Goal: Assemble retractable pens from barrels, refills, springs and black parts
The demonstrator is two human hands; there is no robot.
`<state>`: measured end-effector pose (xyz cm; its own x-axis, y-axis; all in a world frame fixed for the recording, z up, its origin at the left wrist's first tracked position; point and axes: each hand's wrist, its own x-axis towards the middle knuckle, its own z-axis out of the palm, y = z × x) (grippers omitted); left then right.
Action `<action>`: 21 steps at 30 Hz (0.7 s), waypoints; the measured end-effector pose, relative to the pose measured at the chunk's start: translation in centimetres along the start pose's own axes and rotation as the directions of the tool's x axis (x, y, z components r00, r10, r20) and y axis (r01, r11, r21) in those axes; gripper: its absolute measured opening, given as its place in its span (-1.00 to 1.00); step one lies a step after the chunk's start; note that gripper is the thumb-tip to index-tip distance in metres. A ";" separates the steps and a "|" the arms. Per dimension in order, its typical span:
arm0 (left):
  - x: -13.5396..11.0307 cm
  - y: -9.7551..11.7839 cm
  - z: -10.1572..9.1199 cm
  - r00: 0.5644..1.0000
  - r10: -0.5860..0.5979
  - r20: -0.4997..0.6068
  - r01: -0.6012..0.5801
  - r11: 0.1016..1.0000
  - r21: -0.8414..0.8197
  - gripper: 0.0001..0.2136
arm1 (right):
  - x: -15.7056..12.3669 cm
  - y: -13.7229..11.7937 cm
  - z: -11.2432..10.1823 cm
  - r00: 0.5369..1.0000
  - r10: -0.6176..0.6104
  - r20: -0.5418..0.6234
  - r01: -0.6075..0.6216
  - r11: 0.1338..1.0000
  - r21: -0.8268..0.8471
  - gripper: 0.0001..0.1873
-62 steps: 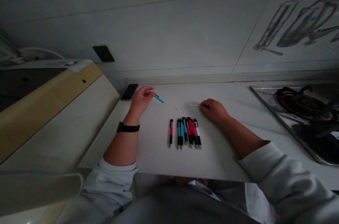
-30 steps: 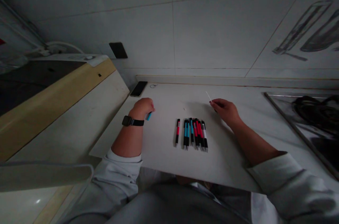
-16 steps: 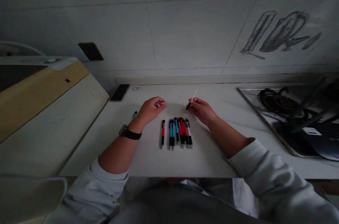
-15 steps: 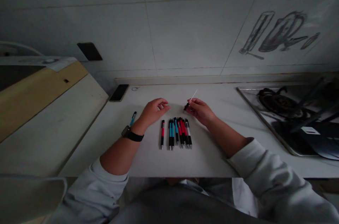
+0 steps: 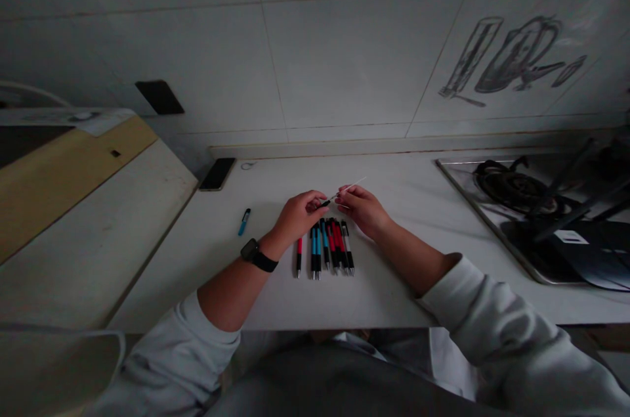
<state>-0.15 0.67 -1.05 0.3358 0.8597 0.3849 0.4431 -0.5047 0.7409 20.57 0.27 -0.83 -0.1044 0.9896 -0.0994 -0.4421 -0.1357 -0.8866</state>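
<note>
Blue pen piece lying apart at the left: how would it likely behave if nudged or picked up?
The blue pen piece would probably roll if nudged sideways, since it looks like a slim tube lying on a flat counter. It is likely light, being short and narrow. It seems stiff too, as its outline is straight.

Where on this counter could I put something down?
The widest bare patch of counter lies between the right hand and the gas stove, toward the tiled wall. A strip from the row of pens to the front edge is bare too. Crowded: the row's far end, where the left hand nearly meets the right.
</note>
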 end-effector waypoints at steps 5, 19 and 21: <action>-0.1 0.0 0.1 0.999 0.021 0.038 -0.022 1.000 0.016 -0.81 | 0.1 0.1 -0.2 1.000 0.003 0.011 -0.002 1.000 -0.028 -0.56; 0.0 0.4 0.2 0.999 -0.026 0.036 0.029 0.995 -0.099 -0.80 | -0.4 0.4 0.4 0.998 0.029 0.058 -0.022 0.991 -0.129 -0.55; 0.1 0.5 0.1 0.999 -0.037 0.012 0.038 0.995 -0.092 -0.81 | -0.2 0.2 0.2 0.998 0.024 0.053 -0.018 0.993 -0.121 -0.56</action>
<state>0.22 0.45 -0.70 0.3288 0.8769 0.3506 0.3768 -0.4623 0.8027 20.31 0.00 -0.85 -0.1624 0.9820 -0.0968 -0.3293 -0.1464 -0.9328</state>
